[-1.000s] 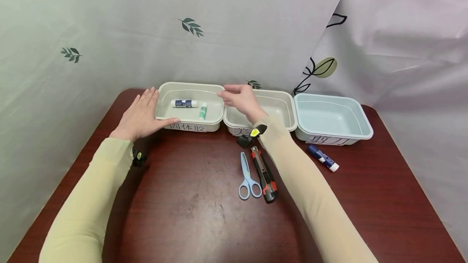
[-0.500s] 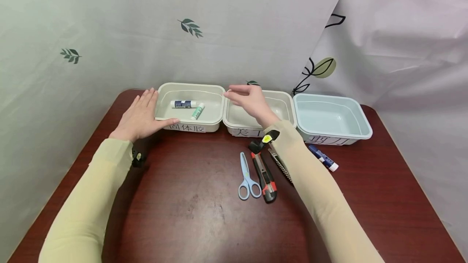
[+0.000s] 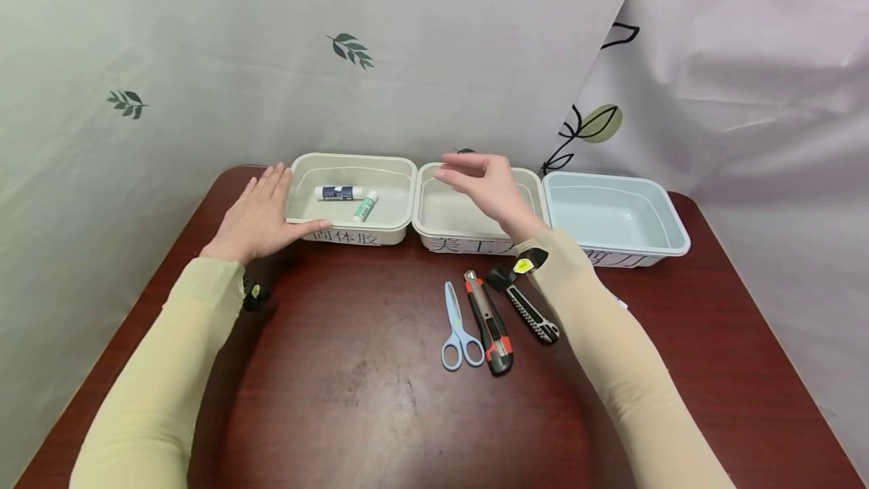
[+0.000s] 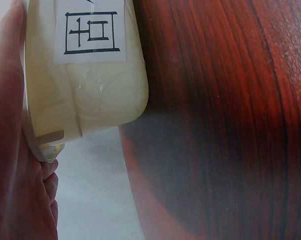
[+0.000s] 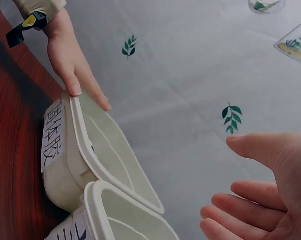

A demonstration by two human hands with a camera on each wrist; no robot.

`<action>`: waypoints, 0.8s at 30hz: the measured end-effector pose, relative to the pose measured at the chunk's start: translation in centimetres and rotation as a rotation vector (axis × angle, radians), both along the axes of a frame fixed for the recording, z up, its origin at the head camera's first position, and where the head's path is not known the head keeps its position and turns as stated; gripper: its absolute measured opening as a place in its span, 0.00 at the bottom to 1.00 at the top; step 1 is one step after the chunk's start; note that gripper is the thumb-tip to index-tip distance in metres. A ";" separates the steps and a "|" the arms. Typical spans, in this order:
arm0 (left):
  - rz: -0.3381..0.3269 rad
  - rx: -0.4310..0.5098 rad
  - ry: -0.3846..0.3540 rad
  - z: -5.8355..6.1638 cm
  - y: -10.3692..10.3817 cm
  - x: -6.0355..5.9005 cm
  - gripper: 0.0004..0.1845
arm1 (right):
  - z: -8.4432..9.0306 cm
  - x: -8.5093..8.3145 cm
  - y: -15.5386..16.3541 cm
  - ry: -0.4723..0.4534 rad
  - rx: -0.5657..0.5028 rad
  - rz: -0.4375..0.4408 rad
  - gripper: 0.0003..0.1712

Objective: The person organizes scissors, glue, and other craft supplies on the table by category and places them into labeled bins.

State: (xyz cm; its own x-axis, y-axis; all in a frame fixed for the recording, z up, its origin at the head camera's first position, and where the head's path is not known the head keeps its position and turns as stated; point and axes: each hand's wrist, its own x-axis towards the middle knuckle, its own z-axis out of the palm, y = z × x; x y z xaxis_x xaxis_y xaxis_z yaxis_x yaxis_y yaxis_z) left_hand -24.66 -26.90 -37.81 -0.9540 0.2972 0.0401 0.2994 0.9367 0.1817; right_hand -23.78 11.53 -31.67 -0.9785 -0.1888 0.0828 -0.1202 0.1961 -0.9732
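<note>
My left hand (image 3: 254,221) rests on the left corner of a cream bin (image 3: 349,235), its fingers straight along the side and thumb over the front rim. Inside that bin lie a blue-and-white glue stick (image 3: 339,193) and a green-and-white glue stick (image 3: 365,207). Over the middle cream bin (image 3: 434,241) hovers my right hand (image 3: 492,187), holding nothing; the right wrist view shows a wide gap between its thumb and relaxed fingers. Below on the table are light-blue scissors (image 3: 459,330), a red-and-black utility knife (image 3: 490,327) and a black-and-silver utility knife (image 3: 532,315).
A light-blue bin (image 3: 618,217) stands at the right end of the row. Paper labels with handwritten characters are on the bins' fronts. The right sleeve (image 3: 611,338) covers most of another glue stick (image 3: 621,302). A patterned curtain (image 3: 271,59) hangs behind the table (image 3: 326,398).
My right hand has moved right, from the left bin's edge to above the middle bin. The green glue stick has rolled to a slant beside the blue one. My left hand stays put.
</note>
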 end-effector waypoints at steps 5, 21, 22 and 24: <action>0.000 0.001 0.006 -0.1 -0.1 0.0 0.67 | 0.2 0.7 0.9 0.011 0.052 -0.013 0.25; -0.001 0.010 0.011 -0.2 0.0 0.0 0.67 | -0.6 3.0 4.2 0.058 0.138 -0.004 0.28; -0.001 0.011 0.011 -0.2 0.0 0.0 0.67 | -0.7 3.2 4.4 0.056 0.143 -0.006 0.28; -0.001 0.011 0.011 -0.2 0.0 0.0 0.67 | -0.9 3.5 5.0 0.052 0.155 -0.012 0.28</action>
